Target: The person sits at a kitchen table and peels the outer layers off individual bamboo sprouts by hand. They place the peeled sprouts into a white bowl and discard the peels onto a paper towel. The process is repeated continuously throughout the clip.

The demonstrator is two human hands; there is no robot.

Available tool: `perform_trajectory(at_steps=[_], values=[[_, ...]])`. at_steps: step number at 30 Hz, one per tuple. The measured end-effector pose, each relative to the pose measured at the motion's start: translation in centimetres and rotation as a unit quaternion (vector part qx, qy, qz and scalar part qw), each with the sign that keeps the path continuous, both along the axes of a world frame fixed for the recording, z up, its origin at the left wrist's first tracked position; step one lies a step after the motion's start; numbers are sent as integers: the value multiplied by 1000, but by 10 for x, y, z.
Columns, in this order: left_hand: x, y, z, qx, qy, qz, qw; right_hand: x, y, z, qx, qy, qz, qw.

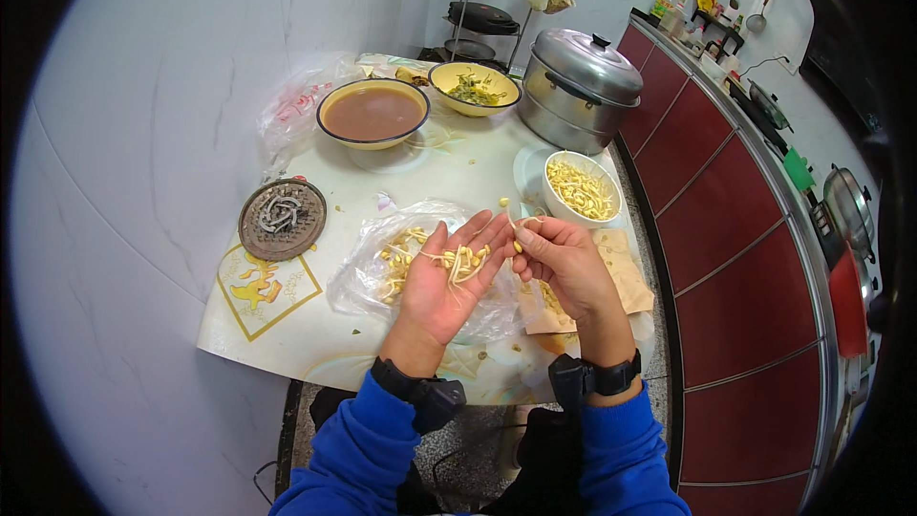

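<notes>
Palm up, my left hand (438,294) carries a small heap of soybean sprouts (464,259) with yellow heads and pale stems. My right hand (566,258) pinches a few sprouts between thumb and fingers, just right of the left fingertips; one yellow head (503,202) sticks up above the grip. Beneath both hands spreads a clear plastic bag (365,279) with more sprouts, partly hidden by the left hand. A white bowl (569,209) heaped with sprouts stands beyond the right hand. Brown paper (623,272) with yellow bits on it lies partly under the right wrist.
On the table (344,333) are a yellow basin of brownish liquid (372,115), a yellow bowl with greens (474,89) and a lidded metal steamer pot (580,89). A round woven mat (282,218) lies left. Red-fronted cabinets (745,265) run along the right; a wall borders the left.
</notes>
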State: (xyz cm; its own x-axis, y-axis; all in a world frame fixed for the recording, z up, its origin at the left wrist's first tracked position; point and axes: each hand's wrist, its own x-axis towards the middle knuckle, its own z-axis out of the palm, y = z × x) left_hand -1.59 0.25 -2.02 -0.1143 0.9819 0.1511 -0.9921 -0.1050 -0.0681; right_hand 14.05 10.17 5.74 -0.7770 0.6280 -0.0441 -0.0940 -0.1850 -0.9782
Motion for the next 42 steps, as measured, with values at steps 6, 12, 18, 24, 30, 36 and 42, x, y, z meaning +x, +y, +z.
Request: perform_trajectory(at_steps=[6, 12, 18, 24, 30, 36, 42], values=[[0, 0, -3, -54, 45, 24, 997, 2, -3, 1, 9, -42, 7, 999], [-2, -4, -4, -101, 120, 30, 987, 0, -7, 3, 43, -92, 2, 995], [1, -4, -4, -116, 204, 48, 971, -1, -10, 4, 51, -104, 9, 993], [2, -4, -3, -125, 209, 56, 968, 0, -12, 3, 53, -109, 19, 992], [3, -4, 1, -160, 171, 47, 971, 4, -7, 3, -18, -60, 8, 998], [5, -4, 1, -138, 171, 44, 975, 2, -6, 0, -45, -20, -45, 998], [8, -5, 4, -144, 268, 22, 952, -2, -7, -6, 6, -24, -54, 998]])
